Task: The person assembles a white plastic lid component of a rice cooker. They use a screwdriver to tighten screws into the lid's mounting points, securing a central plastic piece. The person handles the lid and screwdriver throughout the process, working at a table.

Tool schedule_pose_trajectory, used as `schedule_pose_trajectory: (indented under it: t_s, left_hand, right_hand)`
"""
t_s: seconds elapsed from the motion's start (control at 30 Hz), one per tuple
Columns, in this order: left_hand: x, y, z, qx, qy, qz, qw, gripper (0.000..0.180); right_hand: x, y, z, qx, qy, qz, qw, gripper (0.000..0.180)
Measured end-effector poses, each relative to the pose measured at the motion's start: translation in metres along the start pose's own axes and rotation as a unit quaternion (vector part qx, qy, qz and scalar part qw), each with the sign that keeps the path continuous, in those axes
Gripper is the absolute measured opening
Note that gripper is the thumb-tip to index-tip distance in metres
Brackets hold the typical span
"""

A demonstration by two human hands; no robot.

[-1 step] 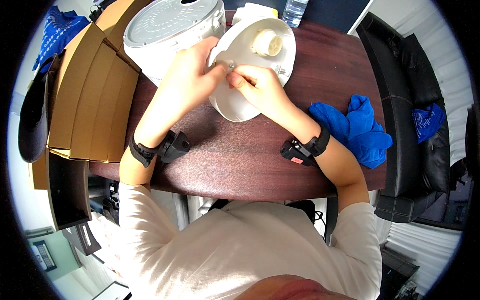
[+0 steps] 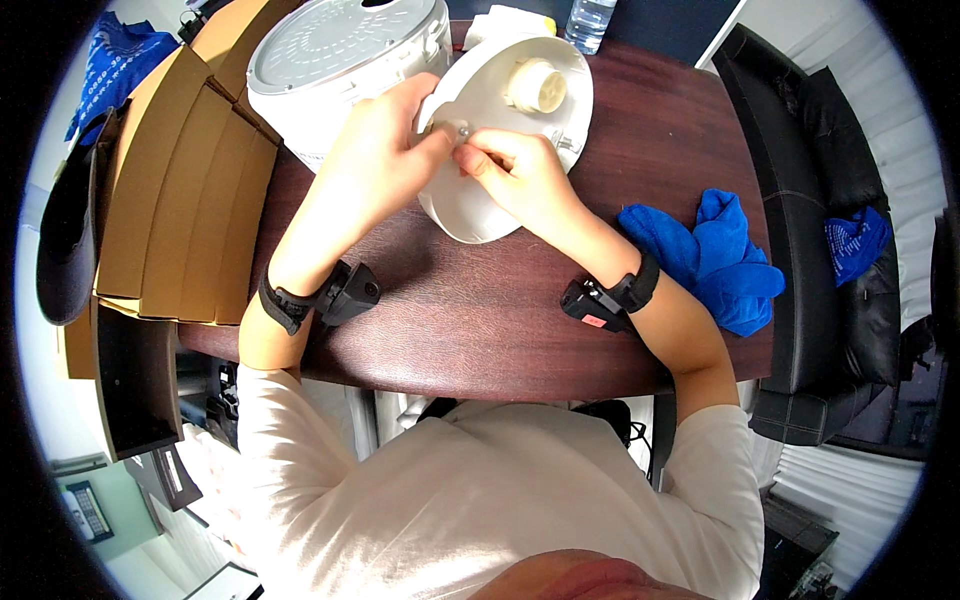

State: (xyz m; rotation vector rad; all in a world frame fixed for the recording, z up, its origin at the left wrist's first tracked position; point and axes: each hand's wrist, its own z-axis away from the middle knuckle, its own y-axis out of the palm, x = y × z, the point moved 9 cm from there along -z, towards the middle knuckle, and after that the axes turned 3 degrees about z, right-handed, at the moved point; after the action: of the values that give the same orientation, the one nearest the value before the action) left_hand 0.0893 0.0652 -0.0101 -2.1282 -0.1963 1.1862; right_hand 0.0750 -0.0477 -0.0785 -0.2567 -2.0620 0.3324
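A white plastic cover point(image 2: 472, 215), rounded and hollow, stands tilted near the far side of the table with its inside toward me. My left hand point(image 2: 372, 155) grips its left rim, thumb over the edge. Inside the cover, the thumb and fingers of my right hand point(image 2: 515, 172) are pinched together; whatever lies between them is hidden. Just beside both thumbs is a small metal screw-like piece point(image 2: 463, 131). A cream round fitting point(image 2: 538, 86) sticks out of the upper part of the cover's inside.
Left of the cover stands a white tub with a grey top point(image 2: 345, 50). Cardboard boxes point(image 2: 185, 200) line the table's left side. A blue cloth point(image 2: 712, 260) lies at the right, a water bottle point(image 2: 588, 25) at the back. A black sofa point(image 2: 815, 220) flanks the brown table point(image 2: 480, 320).
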Motion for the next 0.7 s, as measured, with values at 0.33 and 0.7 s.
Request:
schedule_pose_trajectory:
  t_s: [0.33, 0.7]
  left_hand:
    - [0.002, 0.003, 0.000, 0.032, -0.043, 0.008, 0.999, 0.026]
    - [0.007, 0.004, 0.001, 0.037, -0.057, 0.010, 0.998, 0.024]
  right_hand:
    - [0.000, 0.003, 0.003, 0.029, 0.015, -0.034, 0.999, 0.015]
    - [0.021, -0.001, 0.004, 0.036, -0.058, 0.038, 0.997, 0.013]
